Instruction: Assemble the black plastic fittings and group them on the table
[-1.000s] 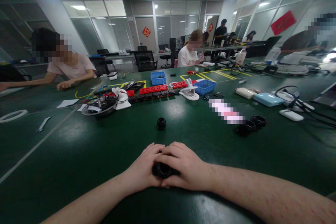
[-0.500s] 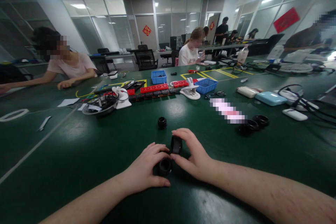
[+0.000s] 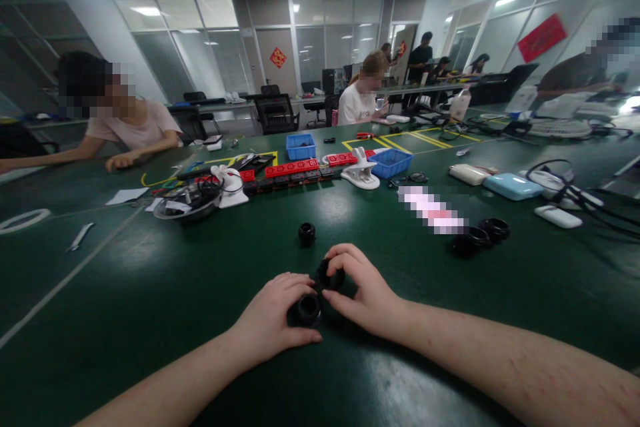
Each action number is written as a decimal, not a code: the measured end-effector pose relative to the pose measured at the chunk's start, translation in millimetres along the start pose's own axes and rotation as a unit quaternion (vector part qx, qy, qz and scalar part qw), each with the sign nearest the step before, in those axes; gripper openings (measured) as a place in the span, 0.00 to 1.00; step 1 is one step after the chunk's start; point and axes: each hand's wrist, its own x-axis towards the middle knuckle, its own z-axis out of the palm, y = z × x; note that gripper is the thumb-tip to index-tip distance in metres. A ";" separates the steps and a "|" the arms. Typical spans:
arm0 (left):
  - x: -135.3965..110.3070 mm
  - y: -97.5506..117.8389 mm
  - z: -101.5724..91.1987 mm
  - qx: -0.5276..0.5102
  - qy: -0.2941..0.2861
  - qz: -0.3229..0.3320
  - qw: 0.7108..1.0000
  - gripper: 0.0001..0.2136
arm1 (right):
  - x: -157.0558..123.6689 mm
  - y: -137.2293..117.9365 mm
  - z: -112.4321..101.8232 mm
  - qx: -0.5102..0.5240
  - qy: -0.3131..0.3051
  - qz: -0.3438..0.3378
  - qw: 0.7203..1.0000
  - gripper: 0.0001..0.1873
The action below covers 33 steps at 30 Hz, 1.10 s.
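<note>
Now our left hand (image 3: pixel 273 320) wraps tight round the black cylinder (image 3: pixel 306 310) on the table (image 3: pixel 150 293), and our right hand (image 3: pixel 370 290) pinches the black ring (image 3: pixel 330 275) just beyond the left fingertips, whereas a second ago both hands were clasped together.

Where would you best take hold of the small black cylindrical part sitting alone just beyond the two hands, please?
Probably by its round side wall, coming from above: the small black cylindrical part sits upright on the green table, with nothing touching it, so fingers can pinch opposite sides.
</note>
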 end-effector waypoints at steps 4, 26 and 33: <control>-0.8 -4.4 1.7 0.016 0.025 -0.004 1.000 0.21 | -0.4 0.7 0.1 0.007 -0.012 0.002 1.000 0.11; 1.5 -5.8 -0.5 0.035 0.068 -0.084 0.994 0.19 | 2.2 8.6 2.2 -0.043 -0.071 0.084 0.993 0.08; 0.5 -6.1 1.3 0.022 0.068 -0.089 0.993 0.18 | 2.7 9.1 2.0 -0.051 -0.076 0.086 0.992 0.08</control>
